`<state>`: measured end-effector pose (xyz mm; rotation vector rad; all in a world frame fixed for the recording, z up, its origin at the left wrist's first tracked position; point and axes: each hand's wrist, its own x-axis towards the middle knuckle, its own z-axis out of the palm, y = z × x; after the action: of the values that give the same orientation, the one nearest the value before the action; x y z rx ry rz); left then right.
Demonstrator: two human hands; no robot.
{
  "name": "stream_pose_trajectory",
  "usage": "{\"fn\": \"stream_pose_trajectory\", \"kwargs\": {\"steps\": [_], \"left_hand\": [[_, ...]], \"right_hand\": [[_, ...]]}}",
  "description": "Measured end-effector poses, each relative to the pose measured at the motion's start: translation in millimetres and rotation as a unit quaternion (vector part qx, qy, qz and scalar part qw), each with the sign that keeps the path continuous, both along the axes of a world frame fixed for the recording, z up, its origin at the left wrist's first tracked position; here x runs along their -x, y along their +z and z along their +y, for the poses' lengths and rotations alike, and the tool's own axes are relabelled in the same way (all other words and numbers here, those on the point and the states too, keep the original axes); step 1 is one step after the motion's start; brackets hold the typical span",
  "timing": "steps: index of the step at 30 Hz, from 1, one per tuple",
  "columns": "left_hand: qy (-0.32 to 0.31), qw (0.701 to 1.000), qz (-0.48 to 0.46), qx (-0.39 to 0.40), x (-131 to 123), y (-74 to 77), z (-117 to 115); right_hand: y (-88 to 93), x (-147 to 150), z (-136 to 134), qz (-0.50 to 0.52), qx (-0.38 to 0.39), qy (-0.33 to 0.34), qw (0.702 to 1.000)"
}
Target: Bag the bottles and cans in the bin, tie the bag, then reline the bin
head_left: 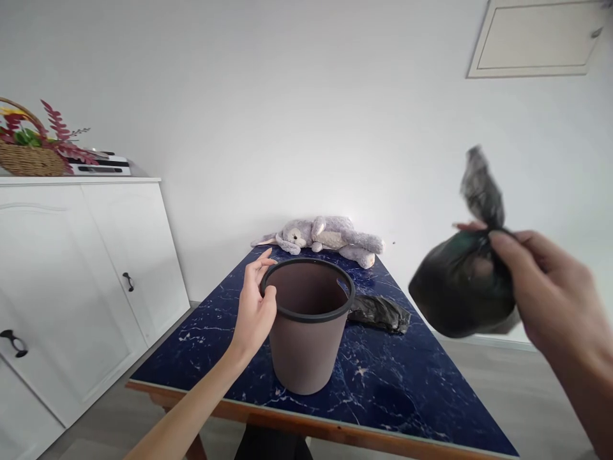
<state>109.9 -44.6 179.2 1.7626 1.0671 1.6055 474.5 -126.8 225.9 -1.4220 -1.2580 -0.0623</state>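
Head view, single frame.

Far left: white cabinet [71, 268], doors closed. A wicker basket [29, 158] with red and yellow foliage sits on top, at its left end.

Centre: table [407, 390] with a dark blue marbled top and a wood edge.
- Left hand [256, 308] is against the left side of the brown bin [309, 332]. Fingers are stretched out and close together along the outside of the black rim, with the thumb laid on the rim just below them. Cannot tell whether the thumb hooks over the edge.
- The bin stands upright near the table's near edge, left of the middle. Inside looks bare as far as visible.
- Plush rabbit [325, 235], grey, lies on its side at the far edge, against the wall.
- Flat black bag [380, 313], crumpled, lies on the tabletop just right of the bin, touching or almost touching its wall.

Right: tied black bag [462, 291], full and rounded, with its knotted tail pointing up. It is in the air, off the table's right edge and above tabletop level, well apart from the bin.
- Right hand [550, 303] has thumb and fingertips pinching the bag's neck under the knot. The other fingers are curled behind it.

Upper right: closed white wall panel [531, 38].
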Motion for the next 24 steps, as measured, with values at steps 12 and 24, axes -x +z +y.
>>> {"fn": "stream_pose_trajectory", "kwargs": {"steps": [12,24], "left_hand": [[0.015,0.999,0.017,-0.042,-4,0.1,-4],[0.041,0.998,0.03,-0.048,-10,-0.7,-4]], "right_hand": [[-110.5,7,8,-0.048,0.112,-0.086,0.989],[-177.7,108,42,-0.31,0.101,-0.07,0.943]]}}
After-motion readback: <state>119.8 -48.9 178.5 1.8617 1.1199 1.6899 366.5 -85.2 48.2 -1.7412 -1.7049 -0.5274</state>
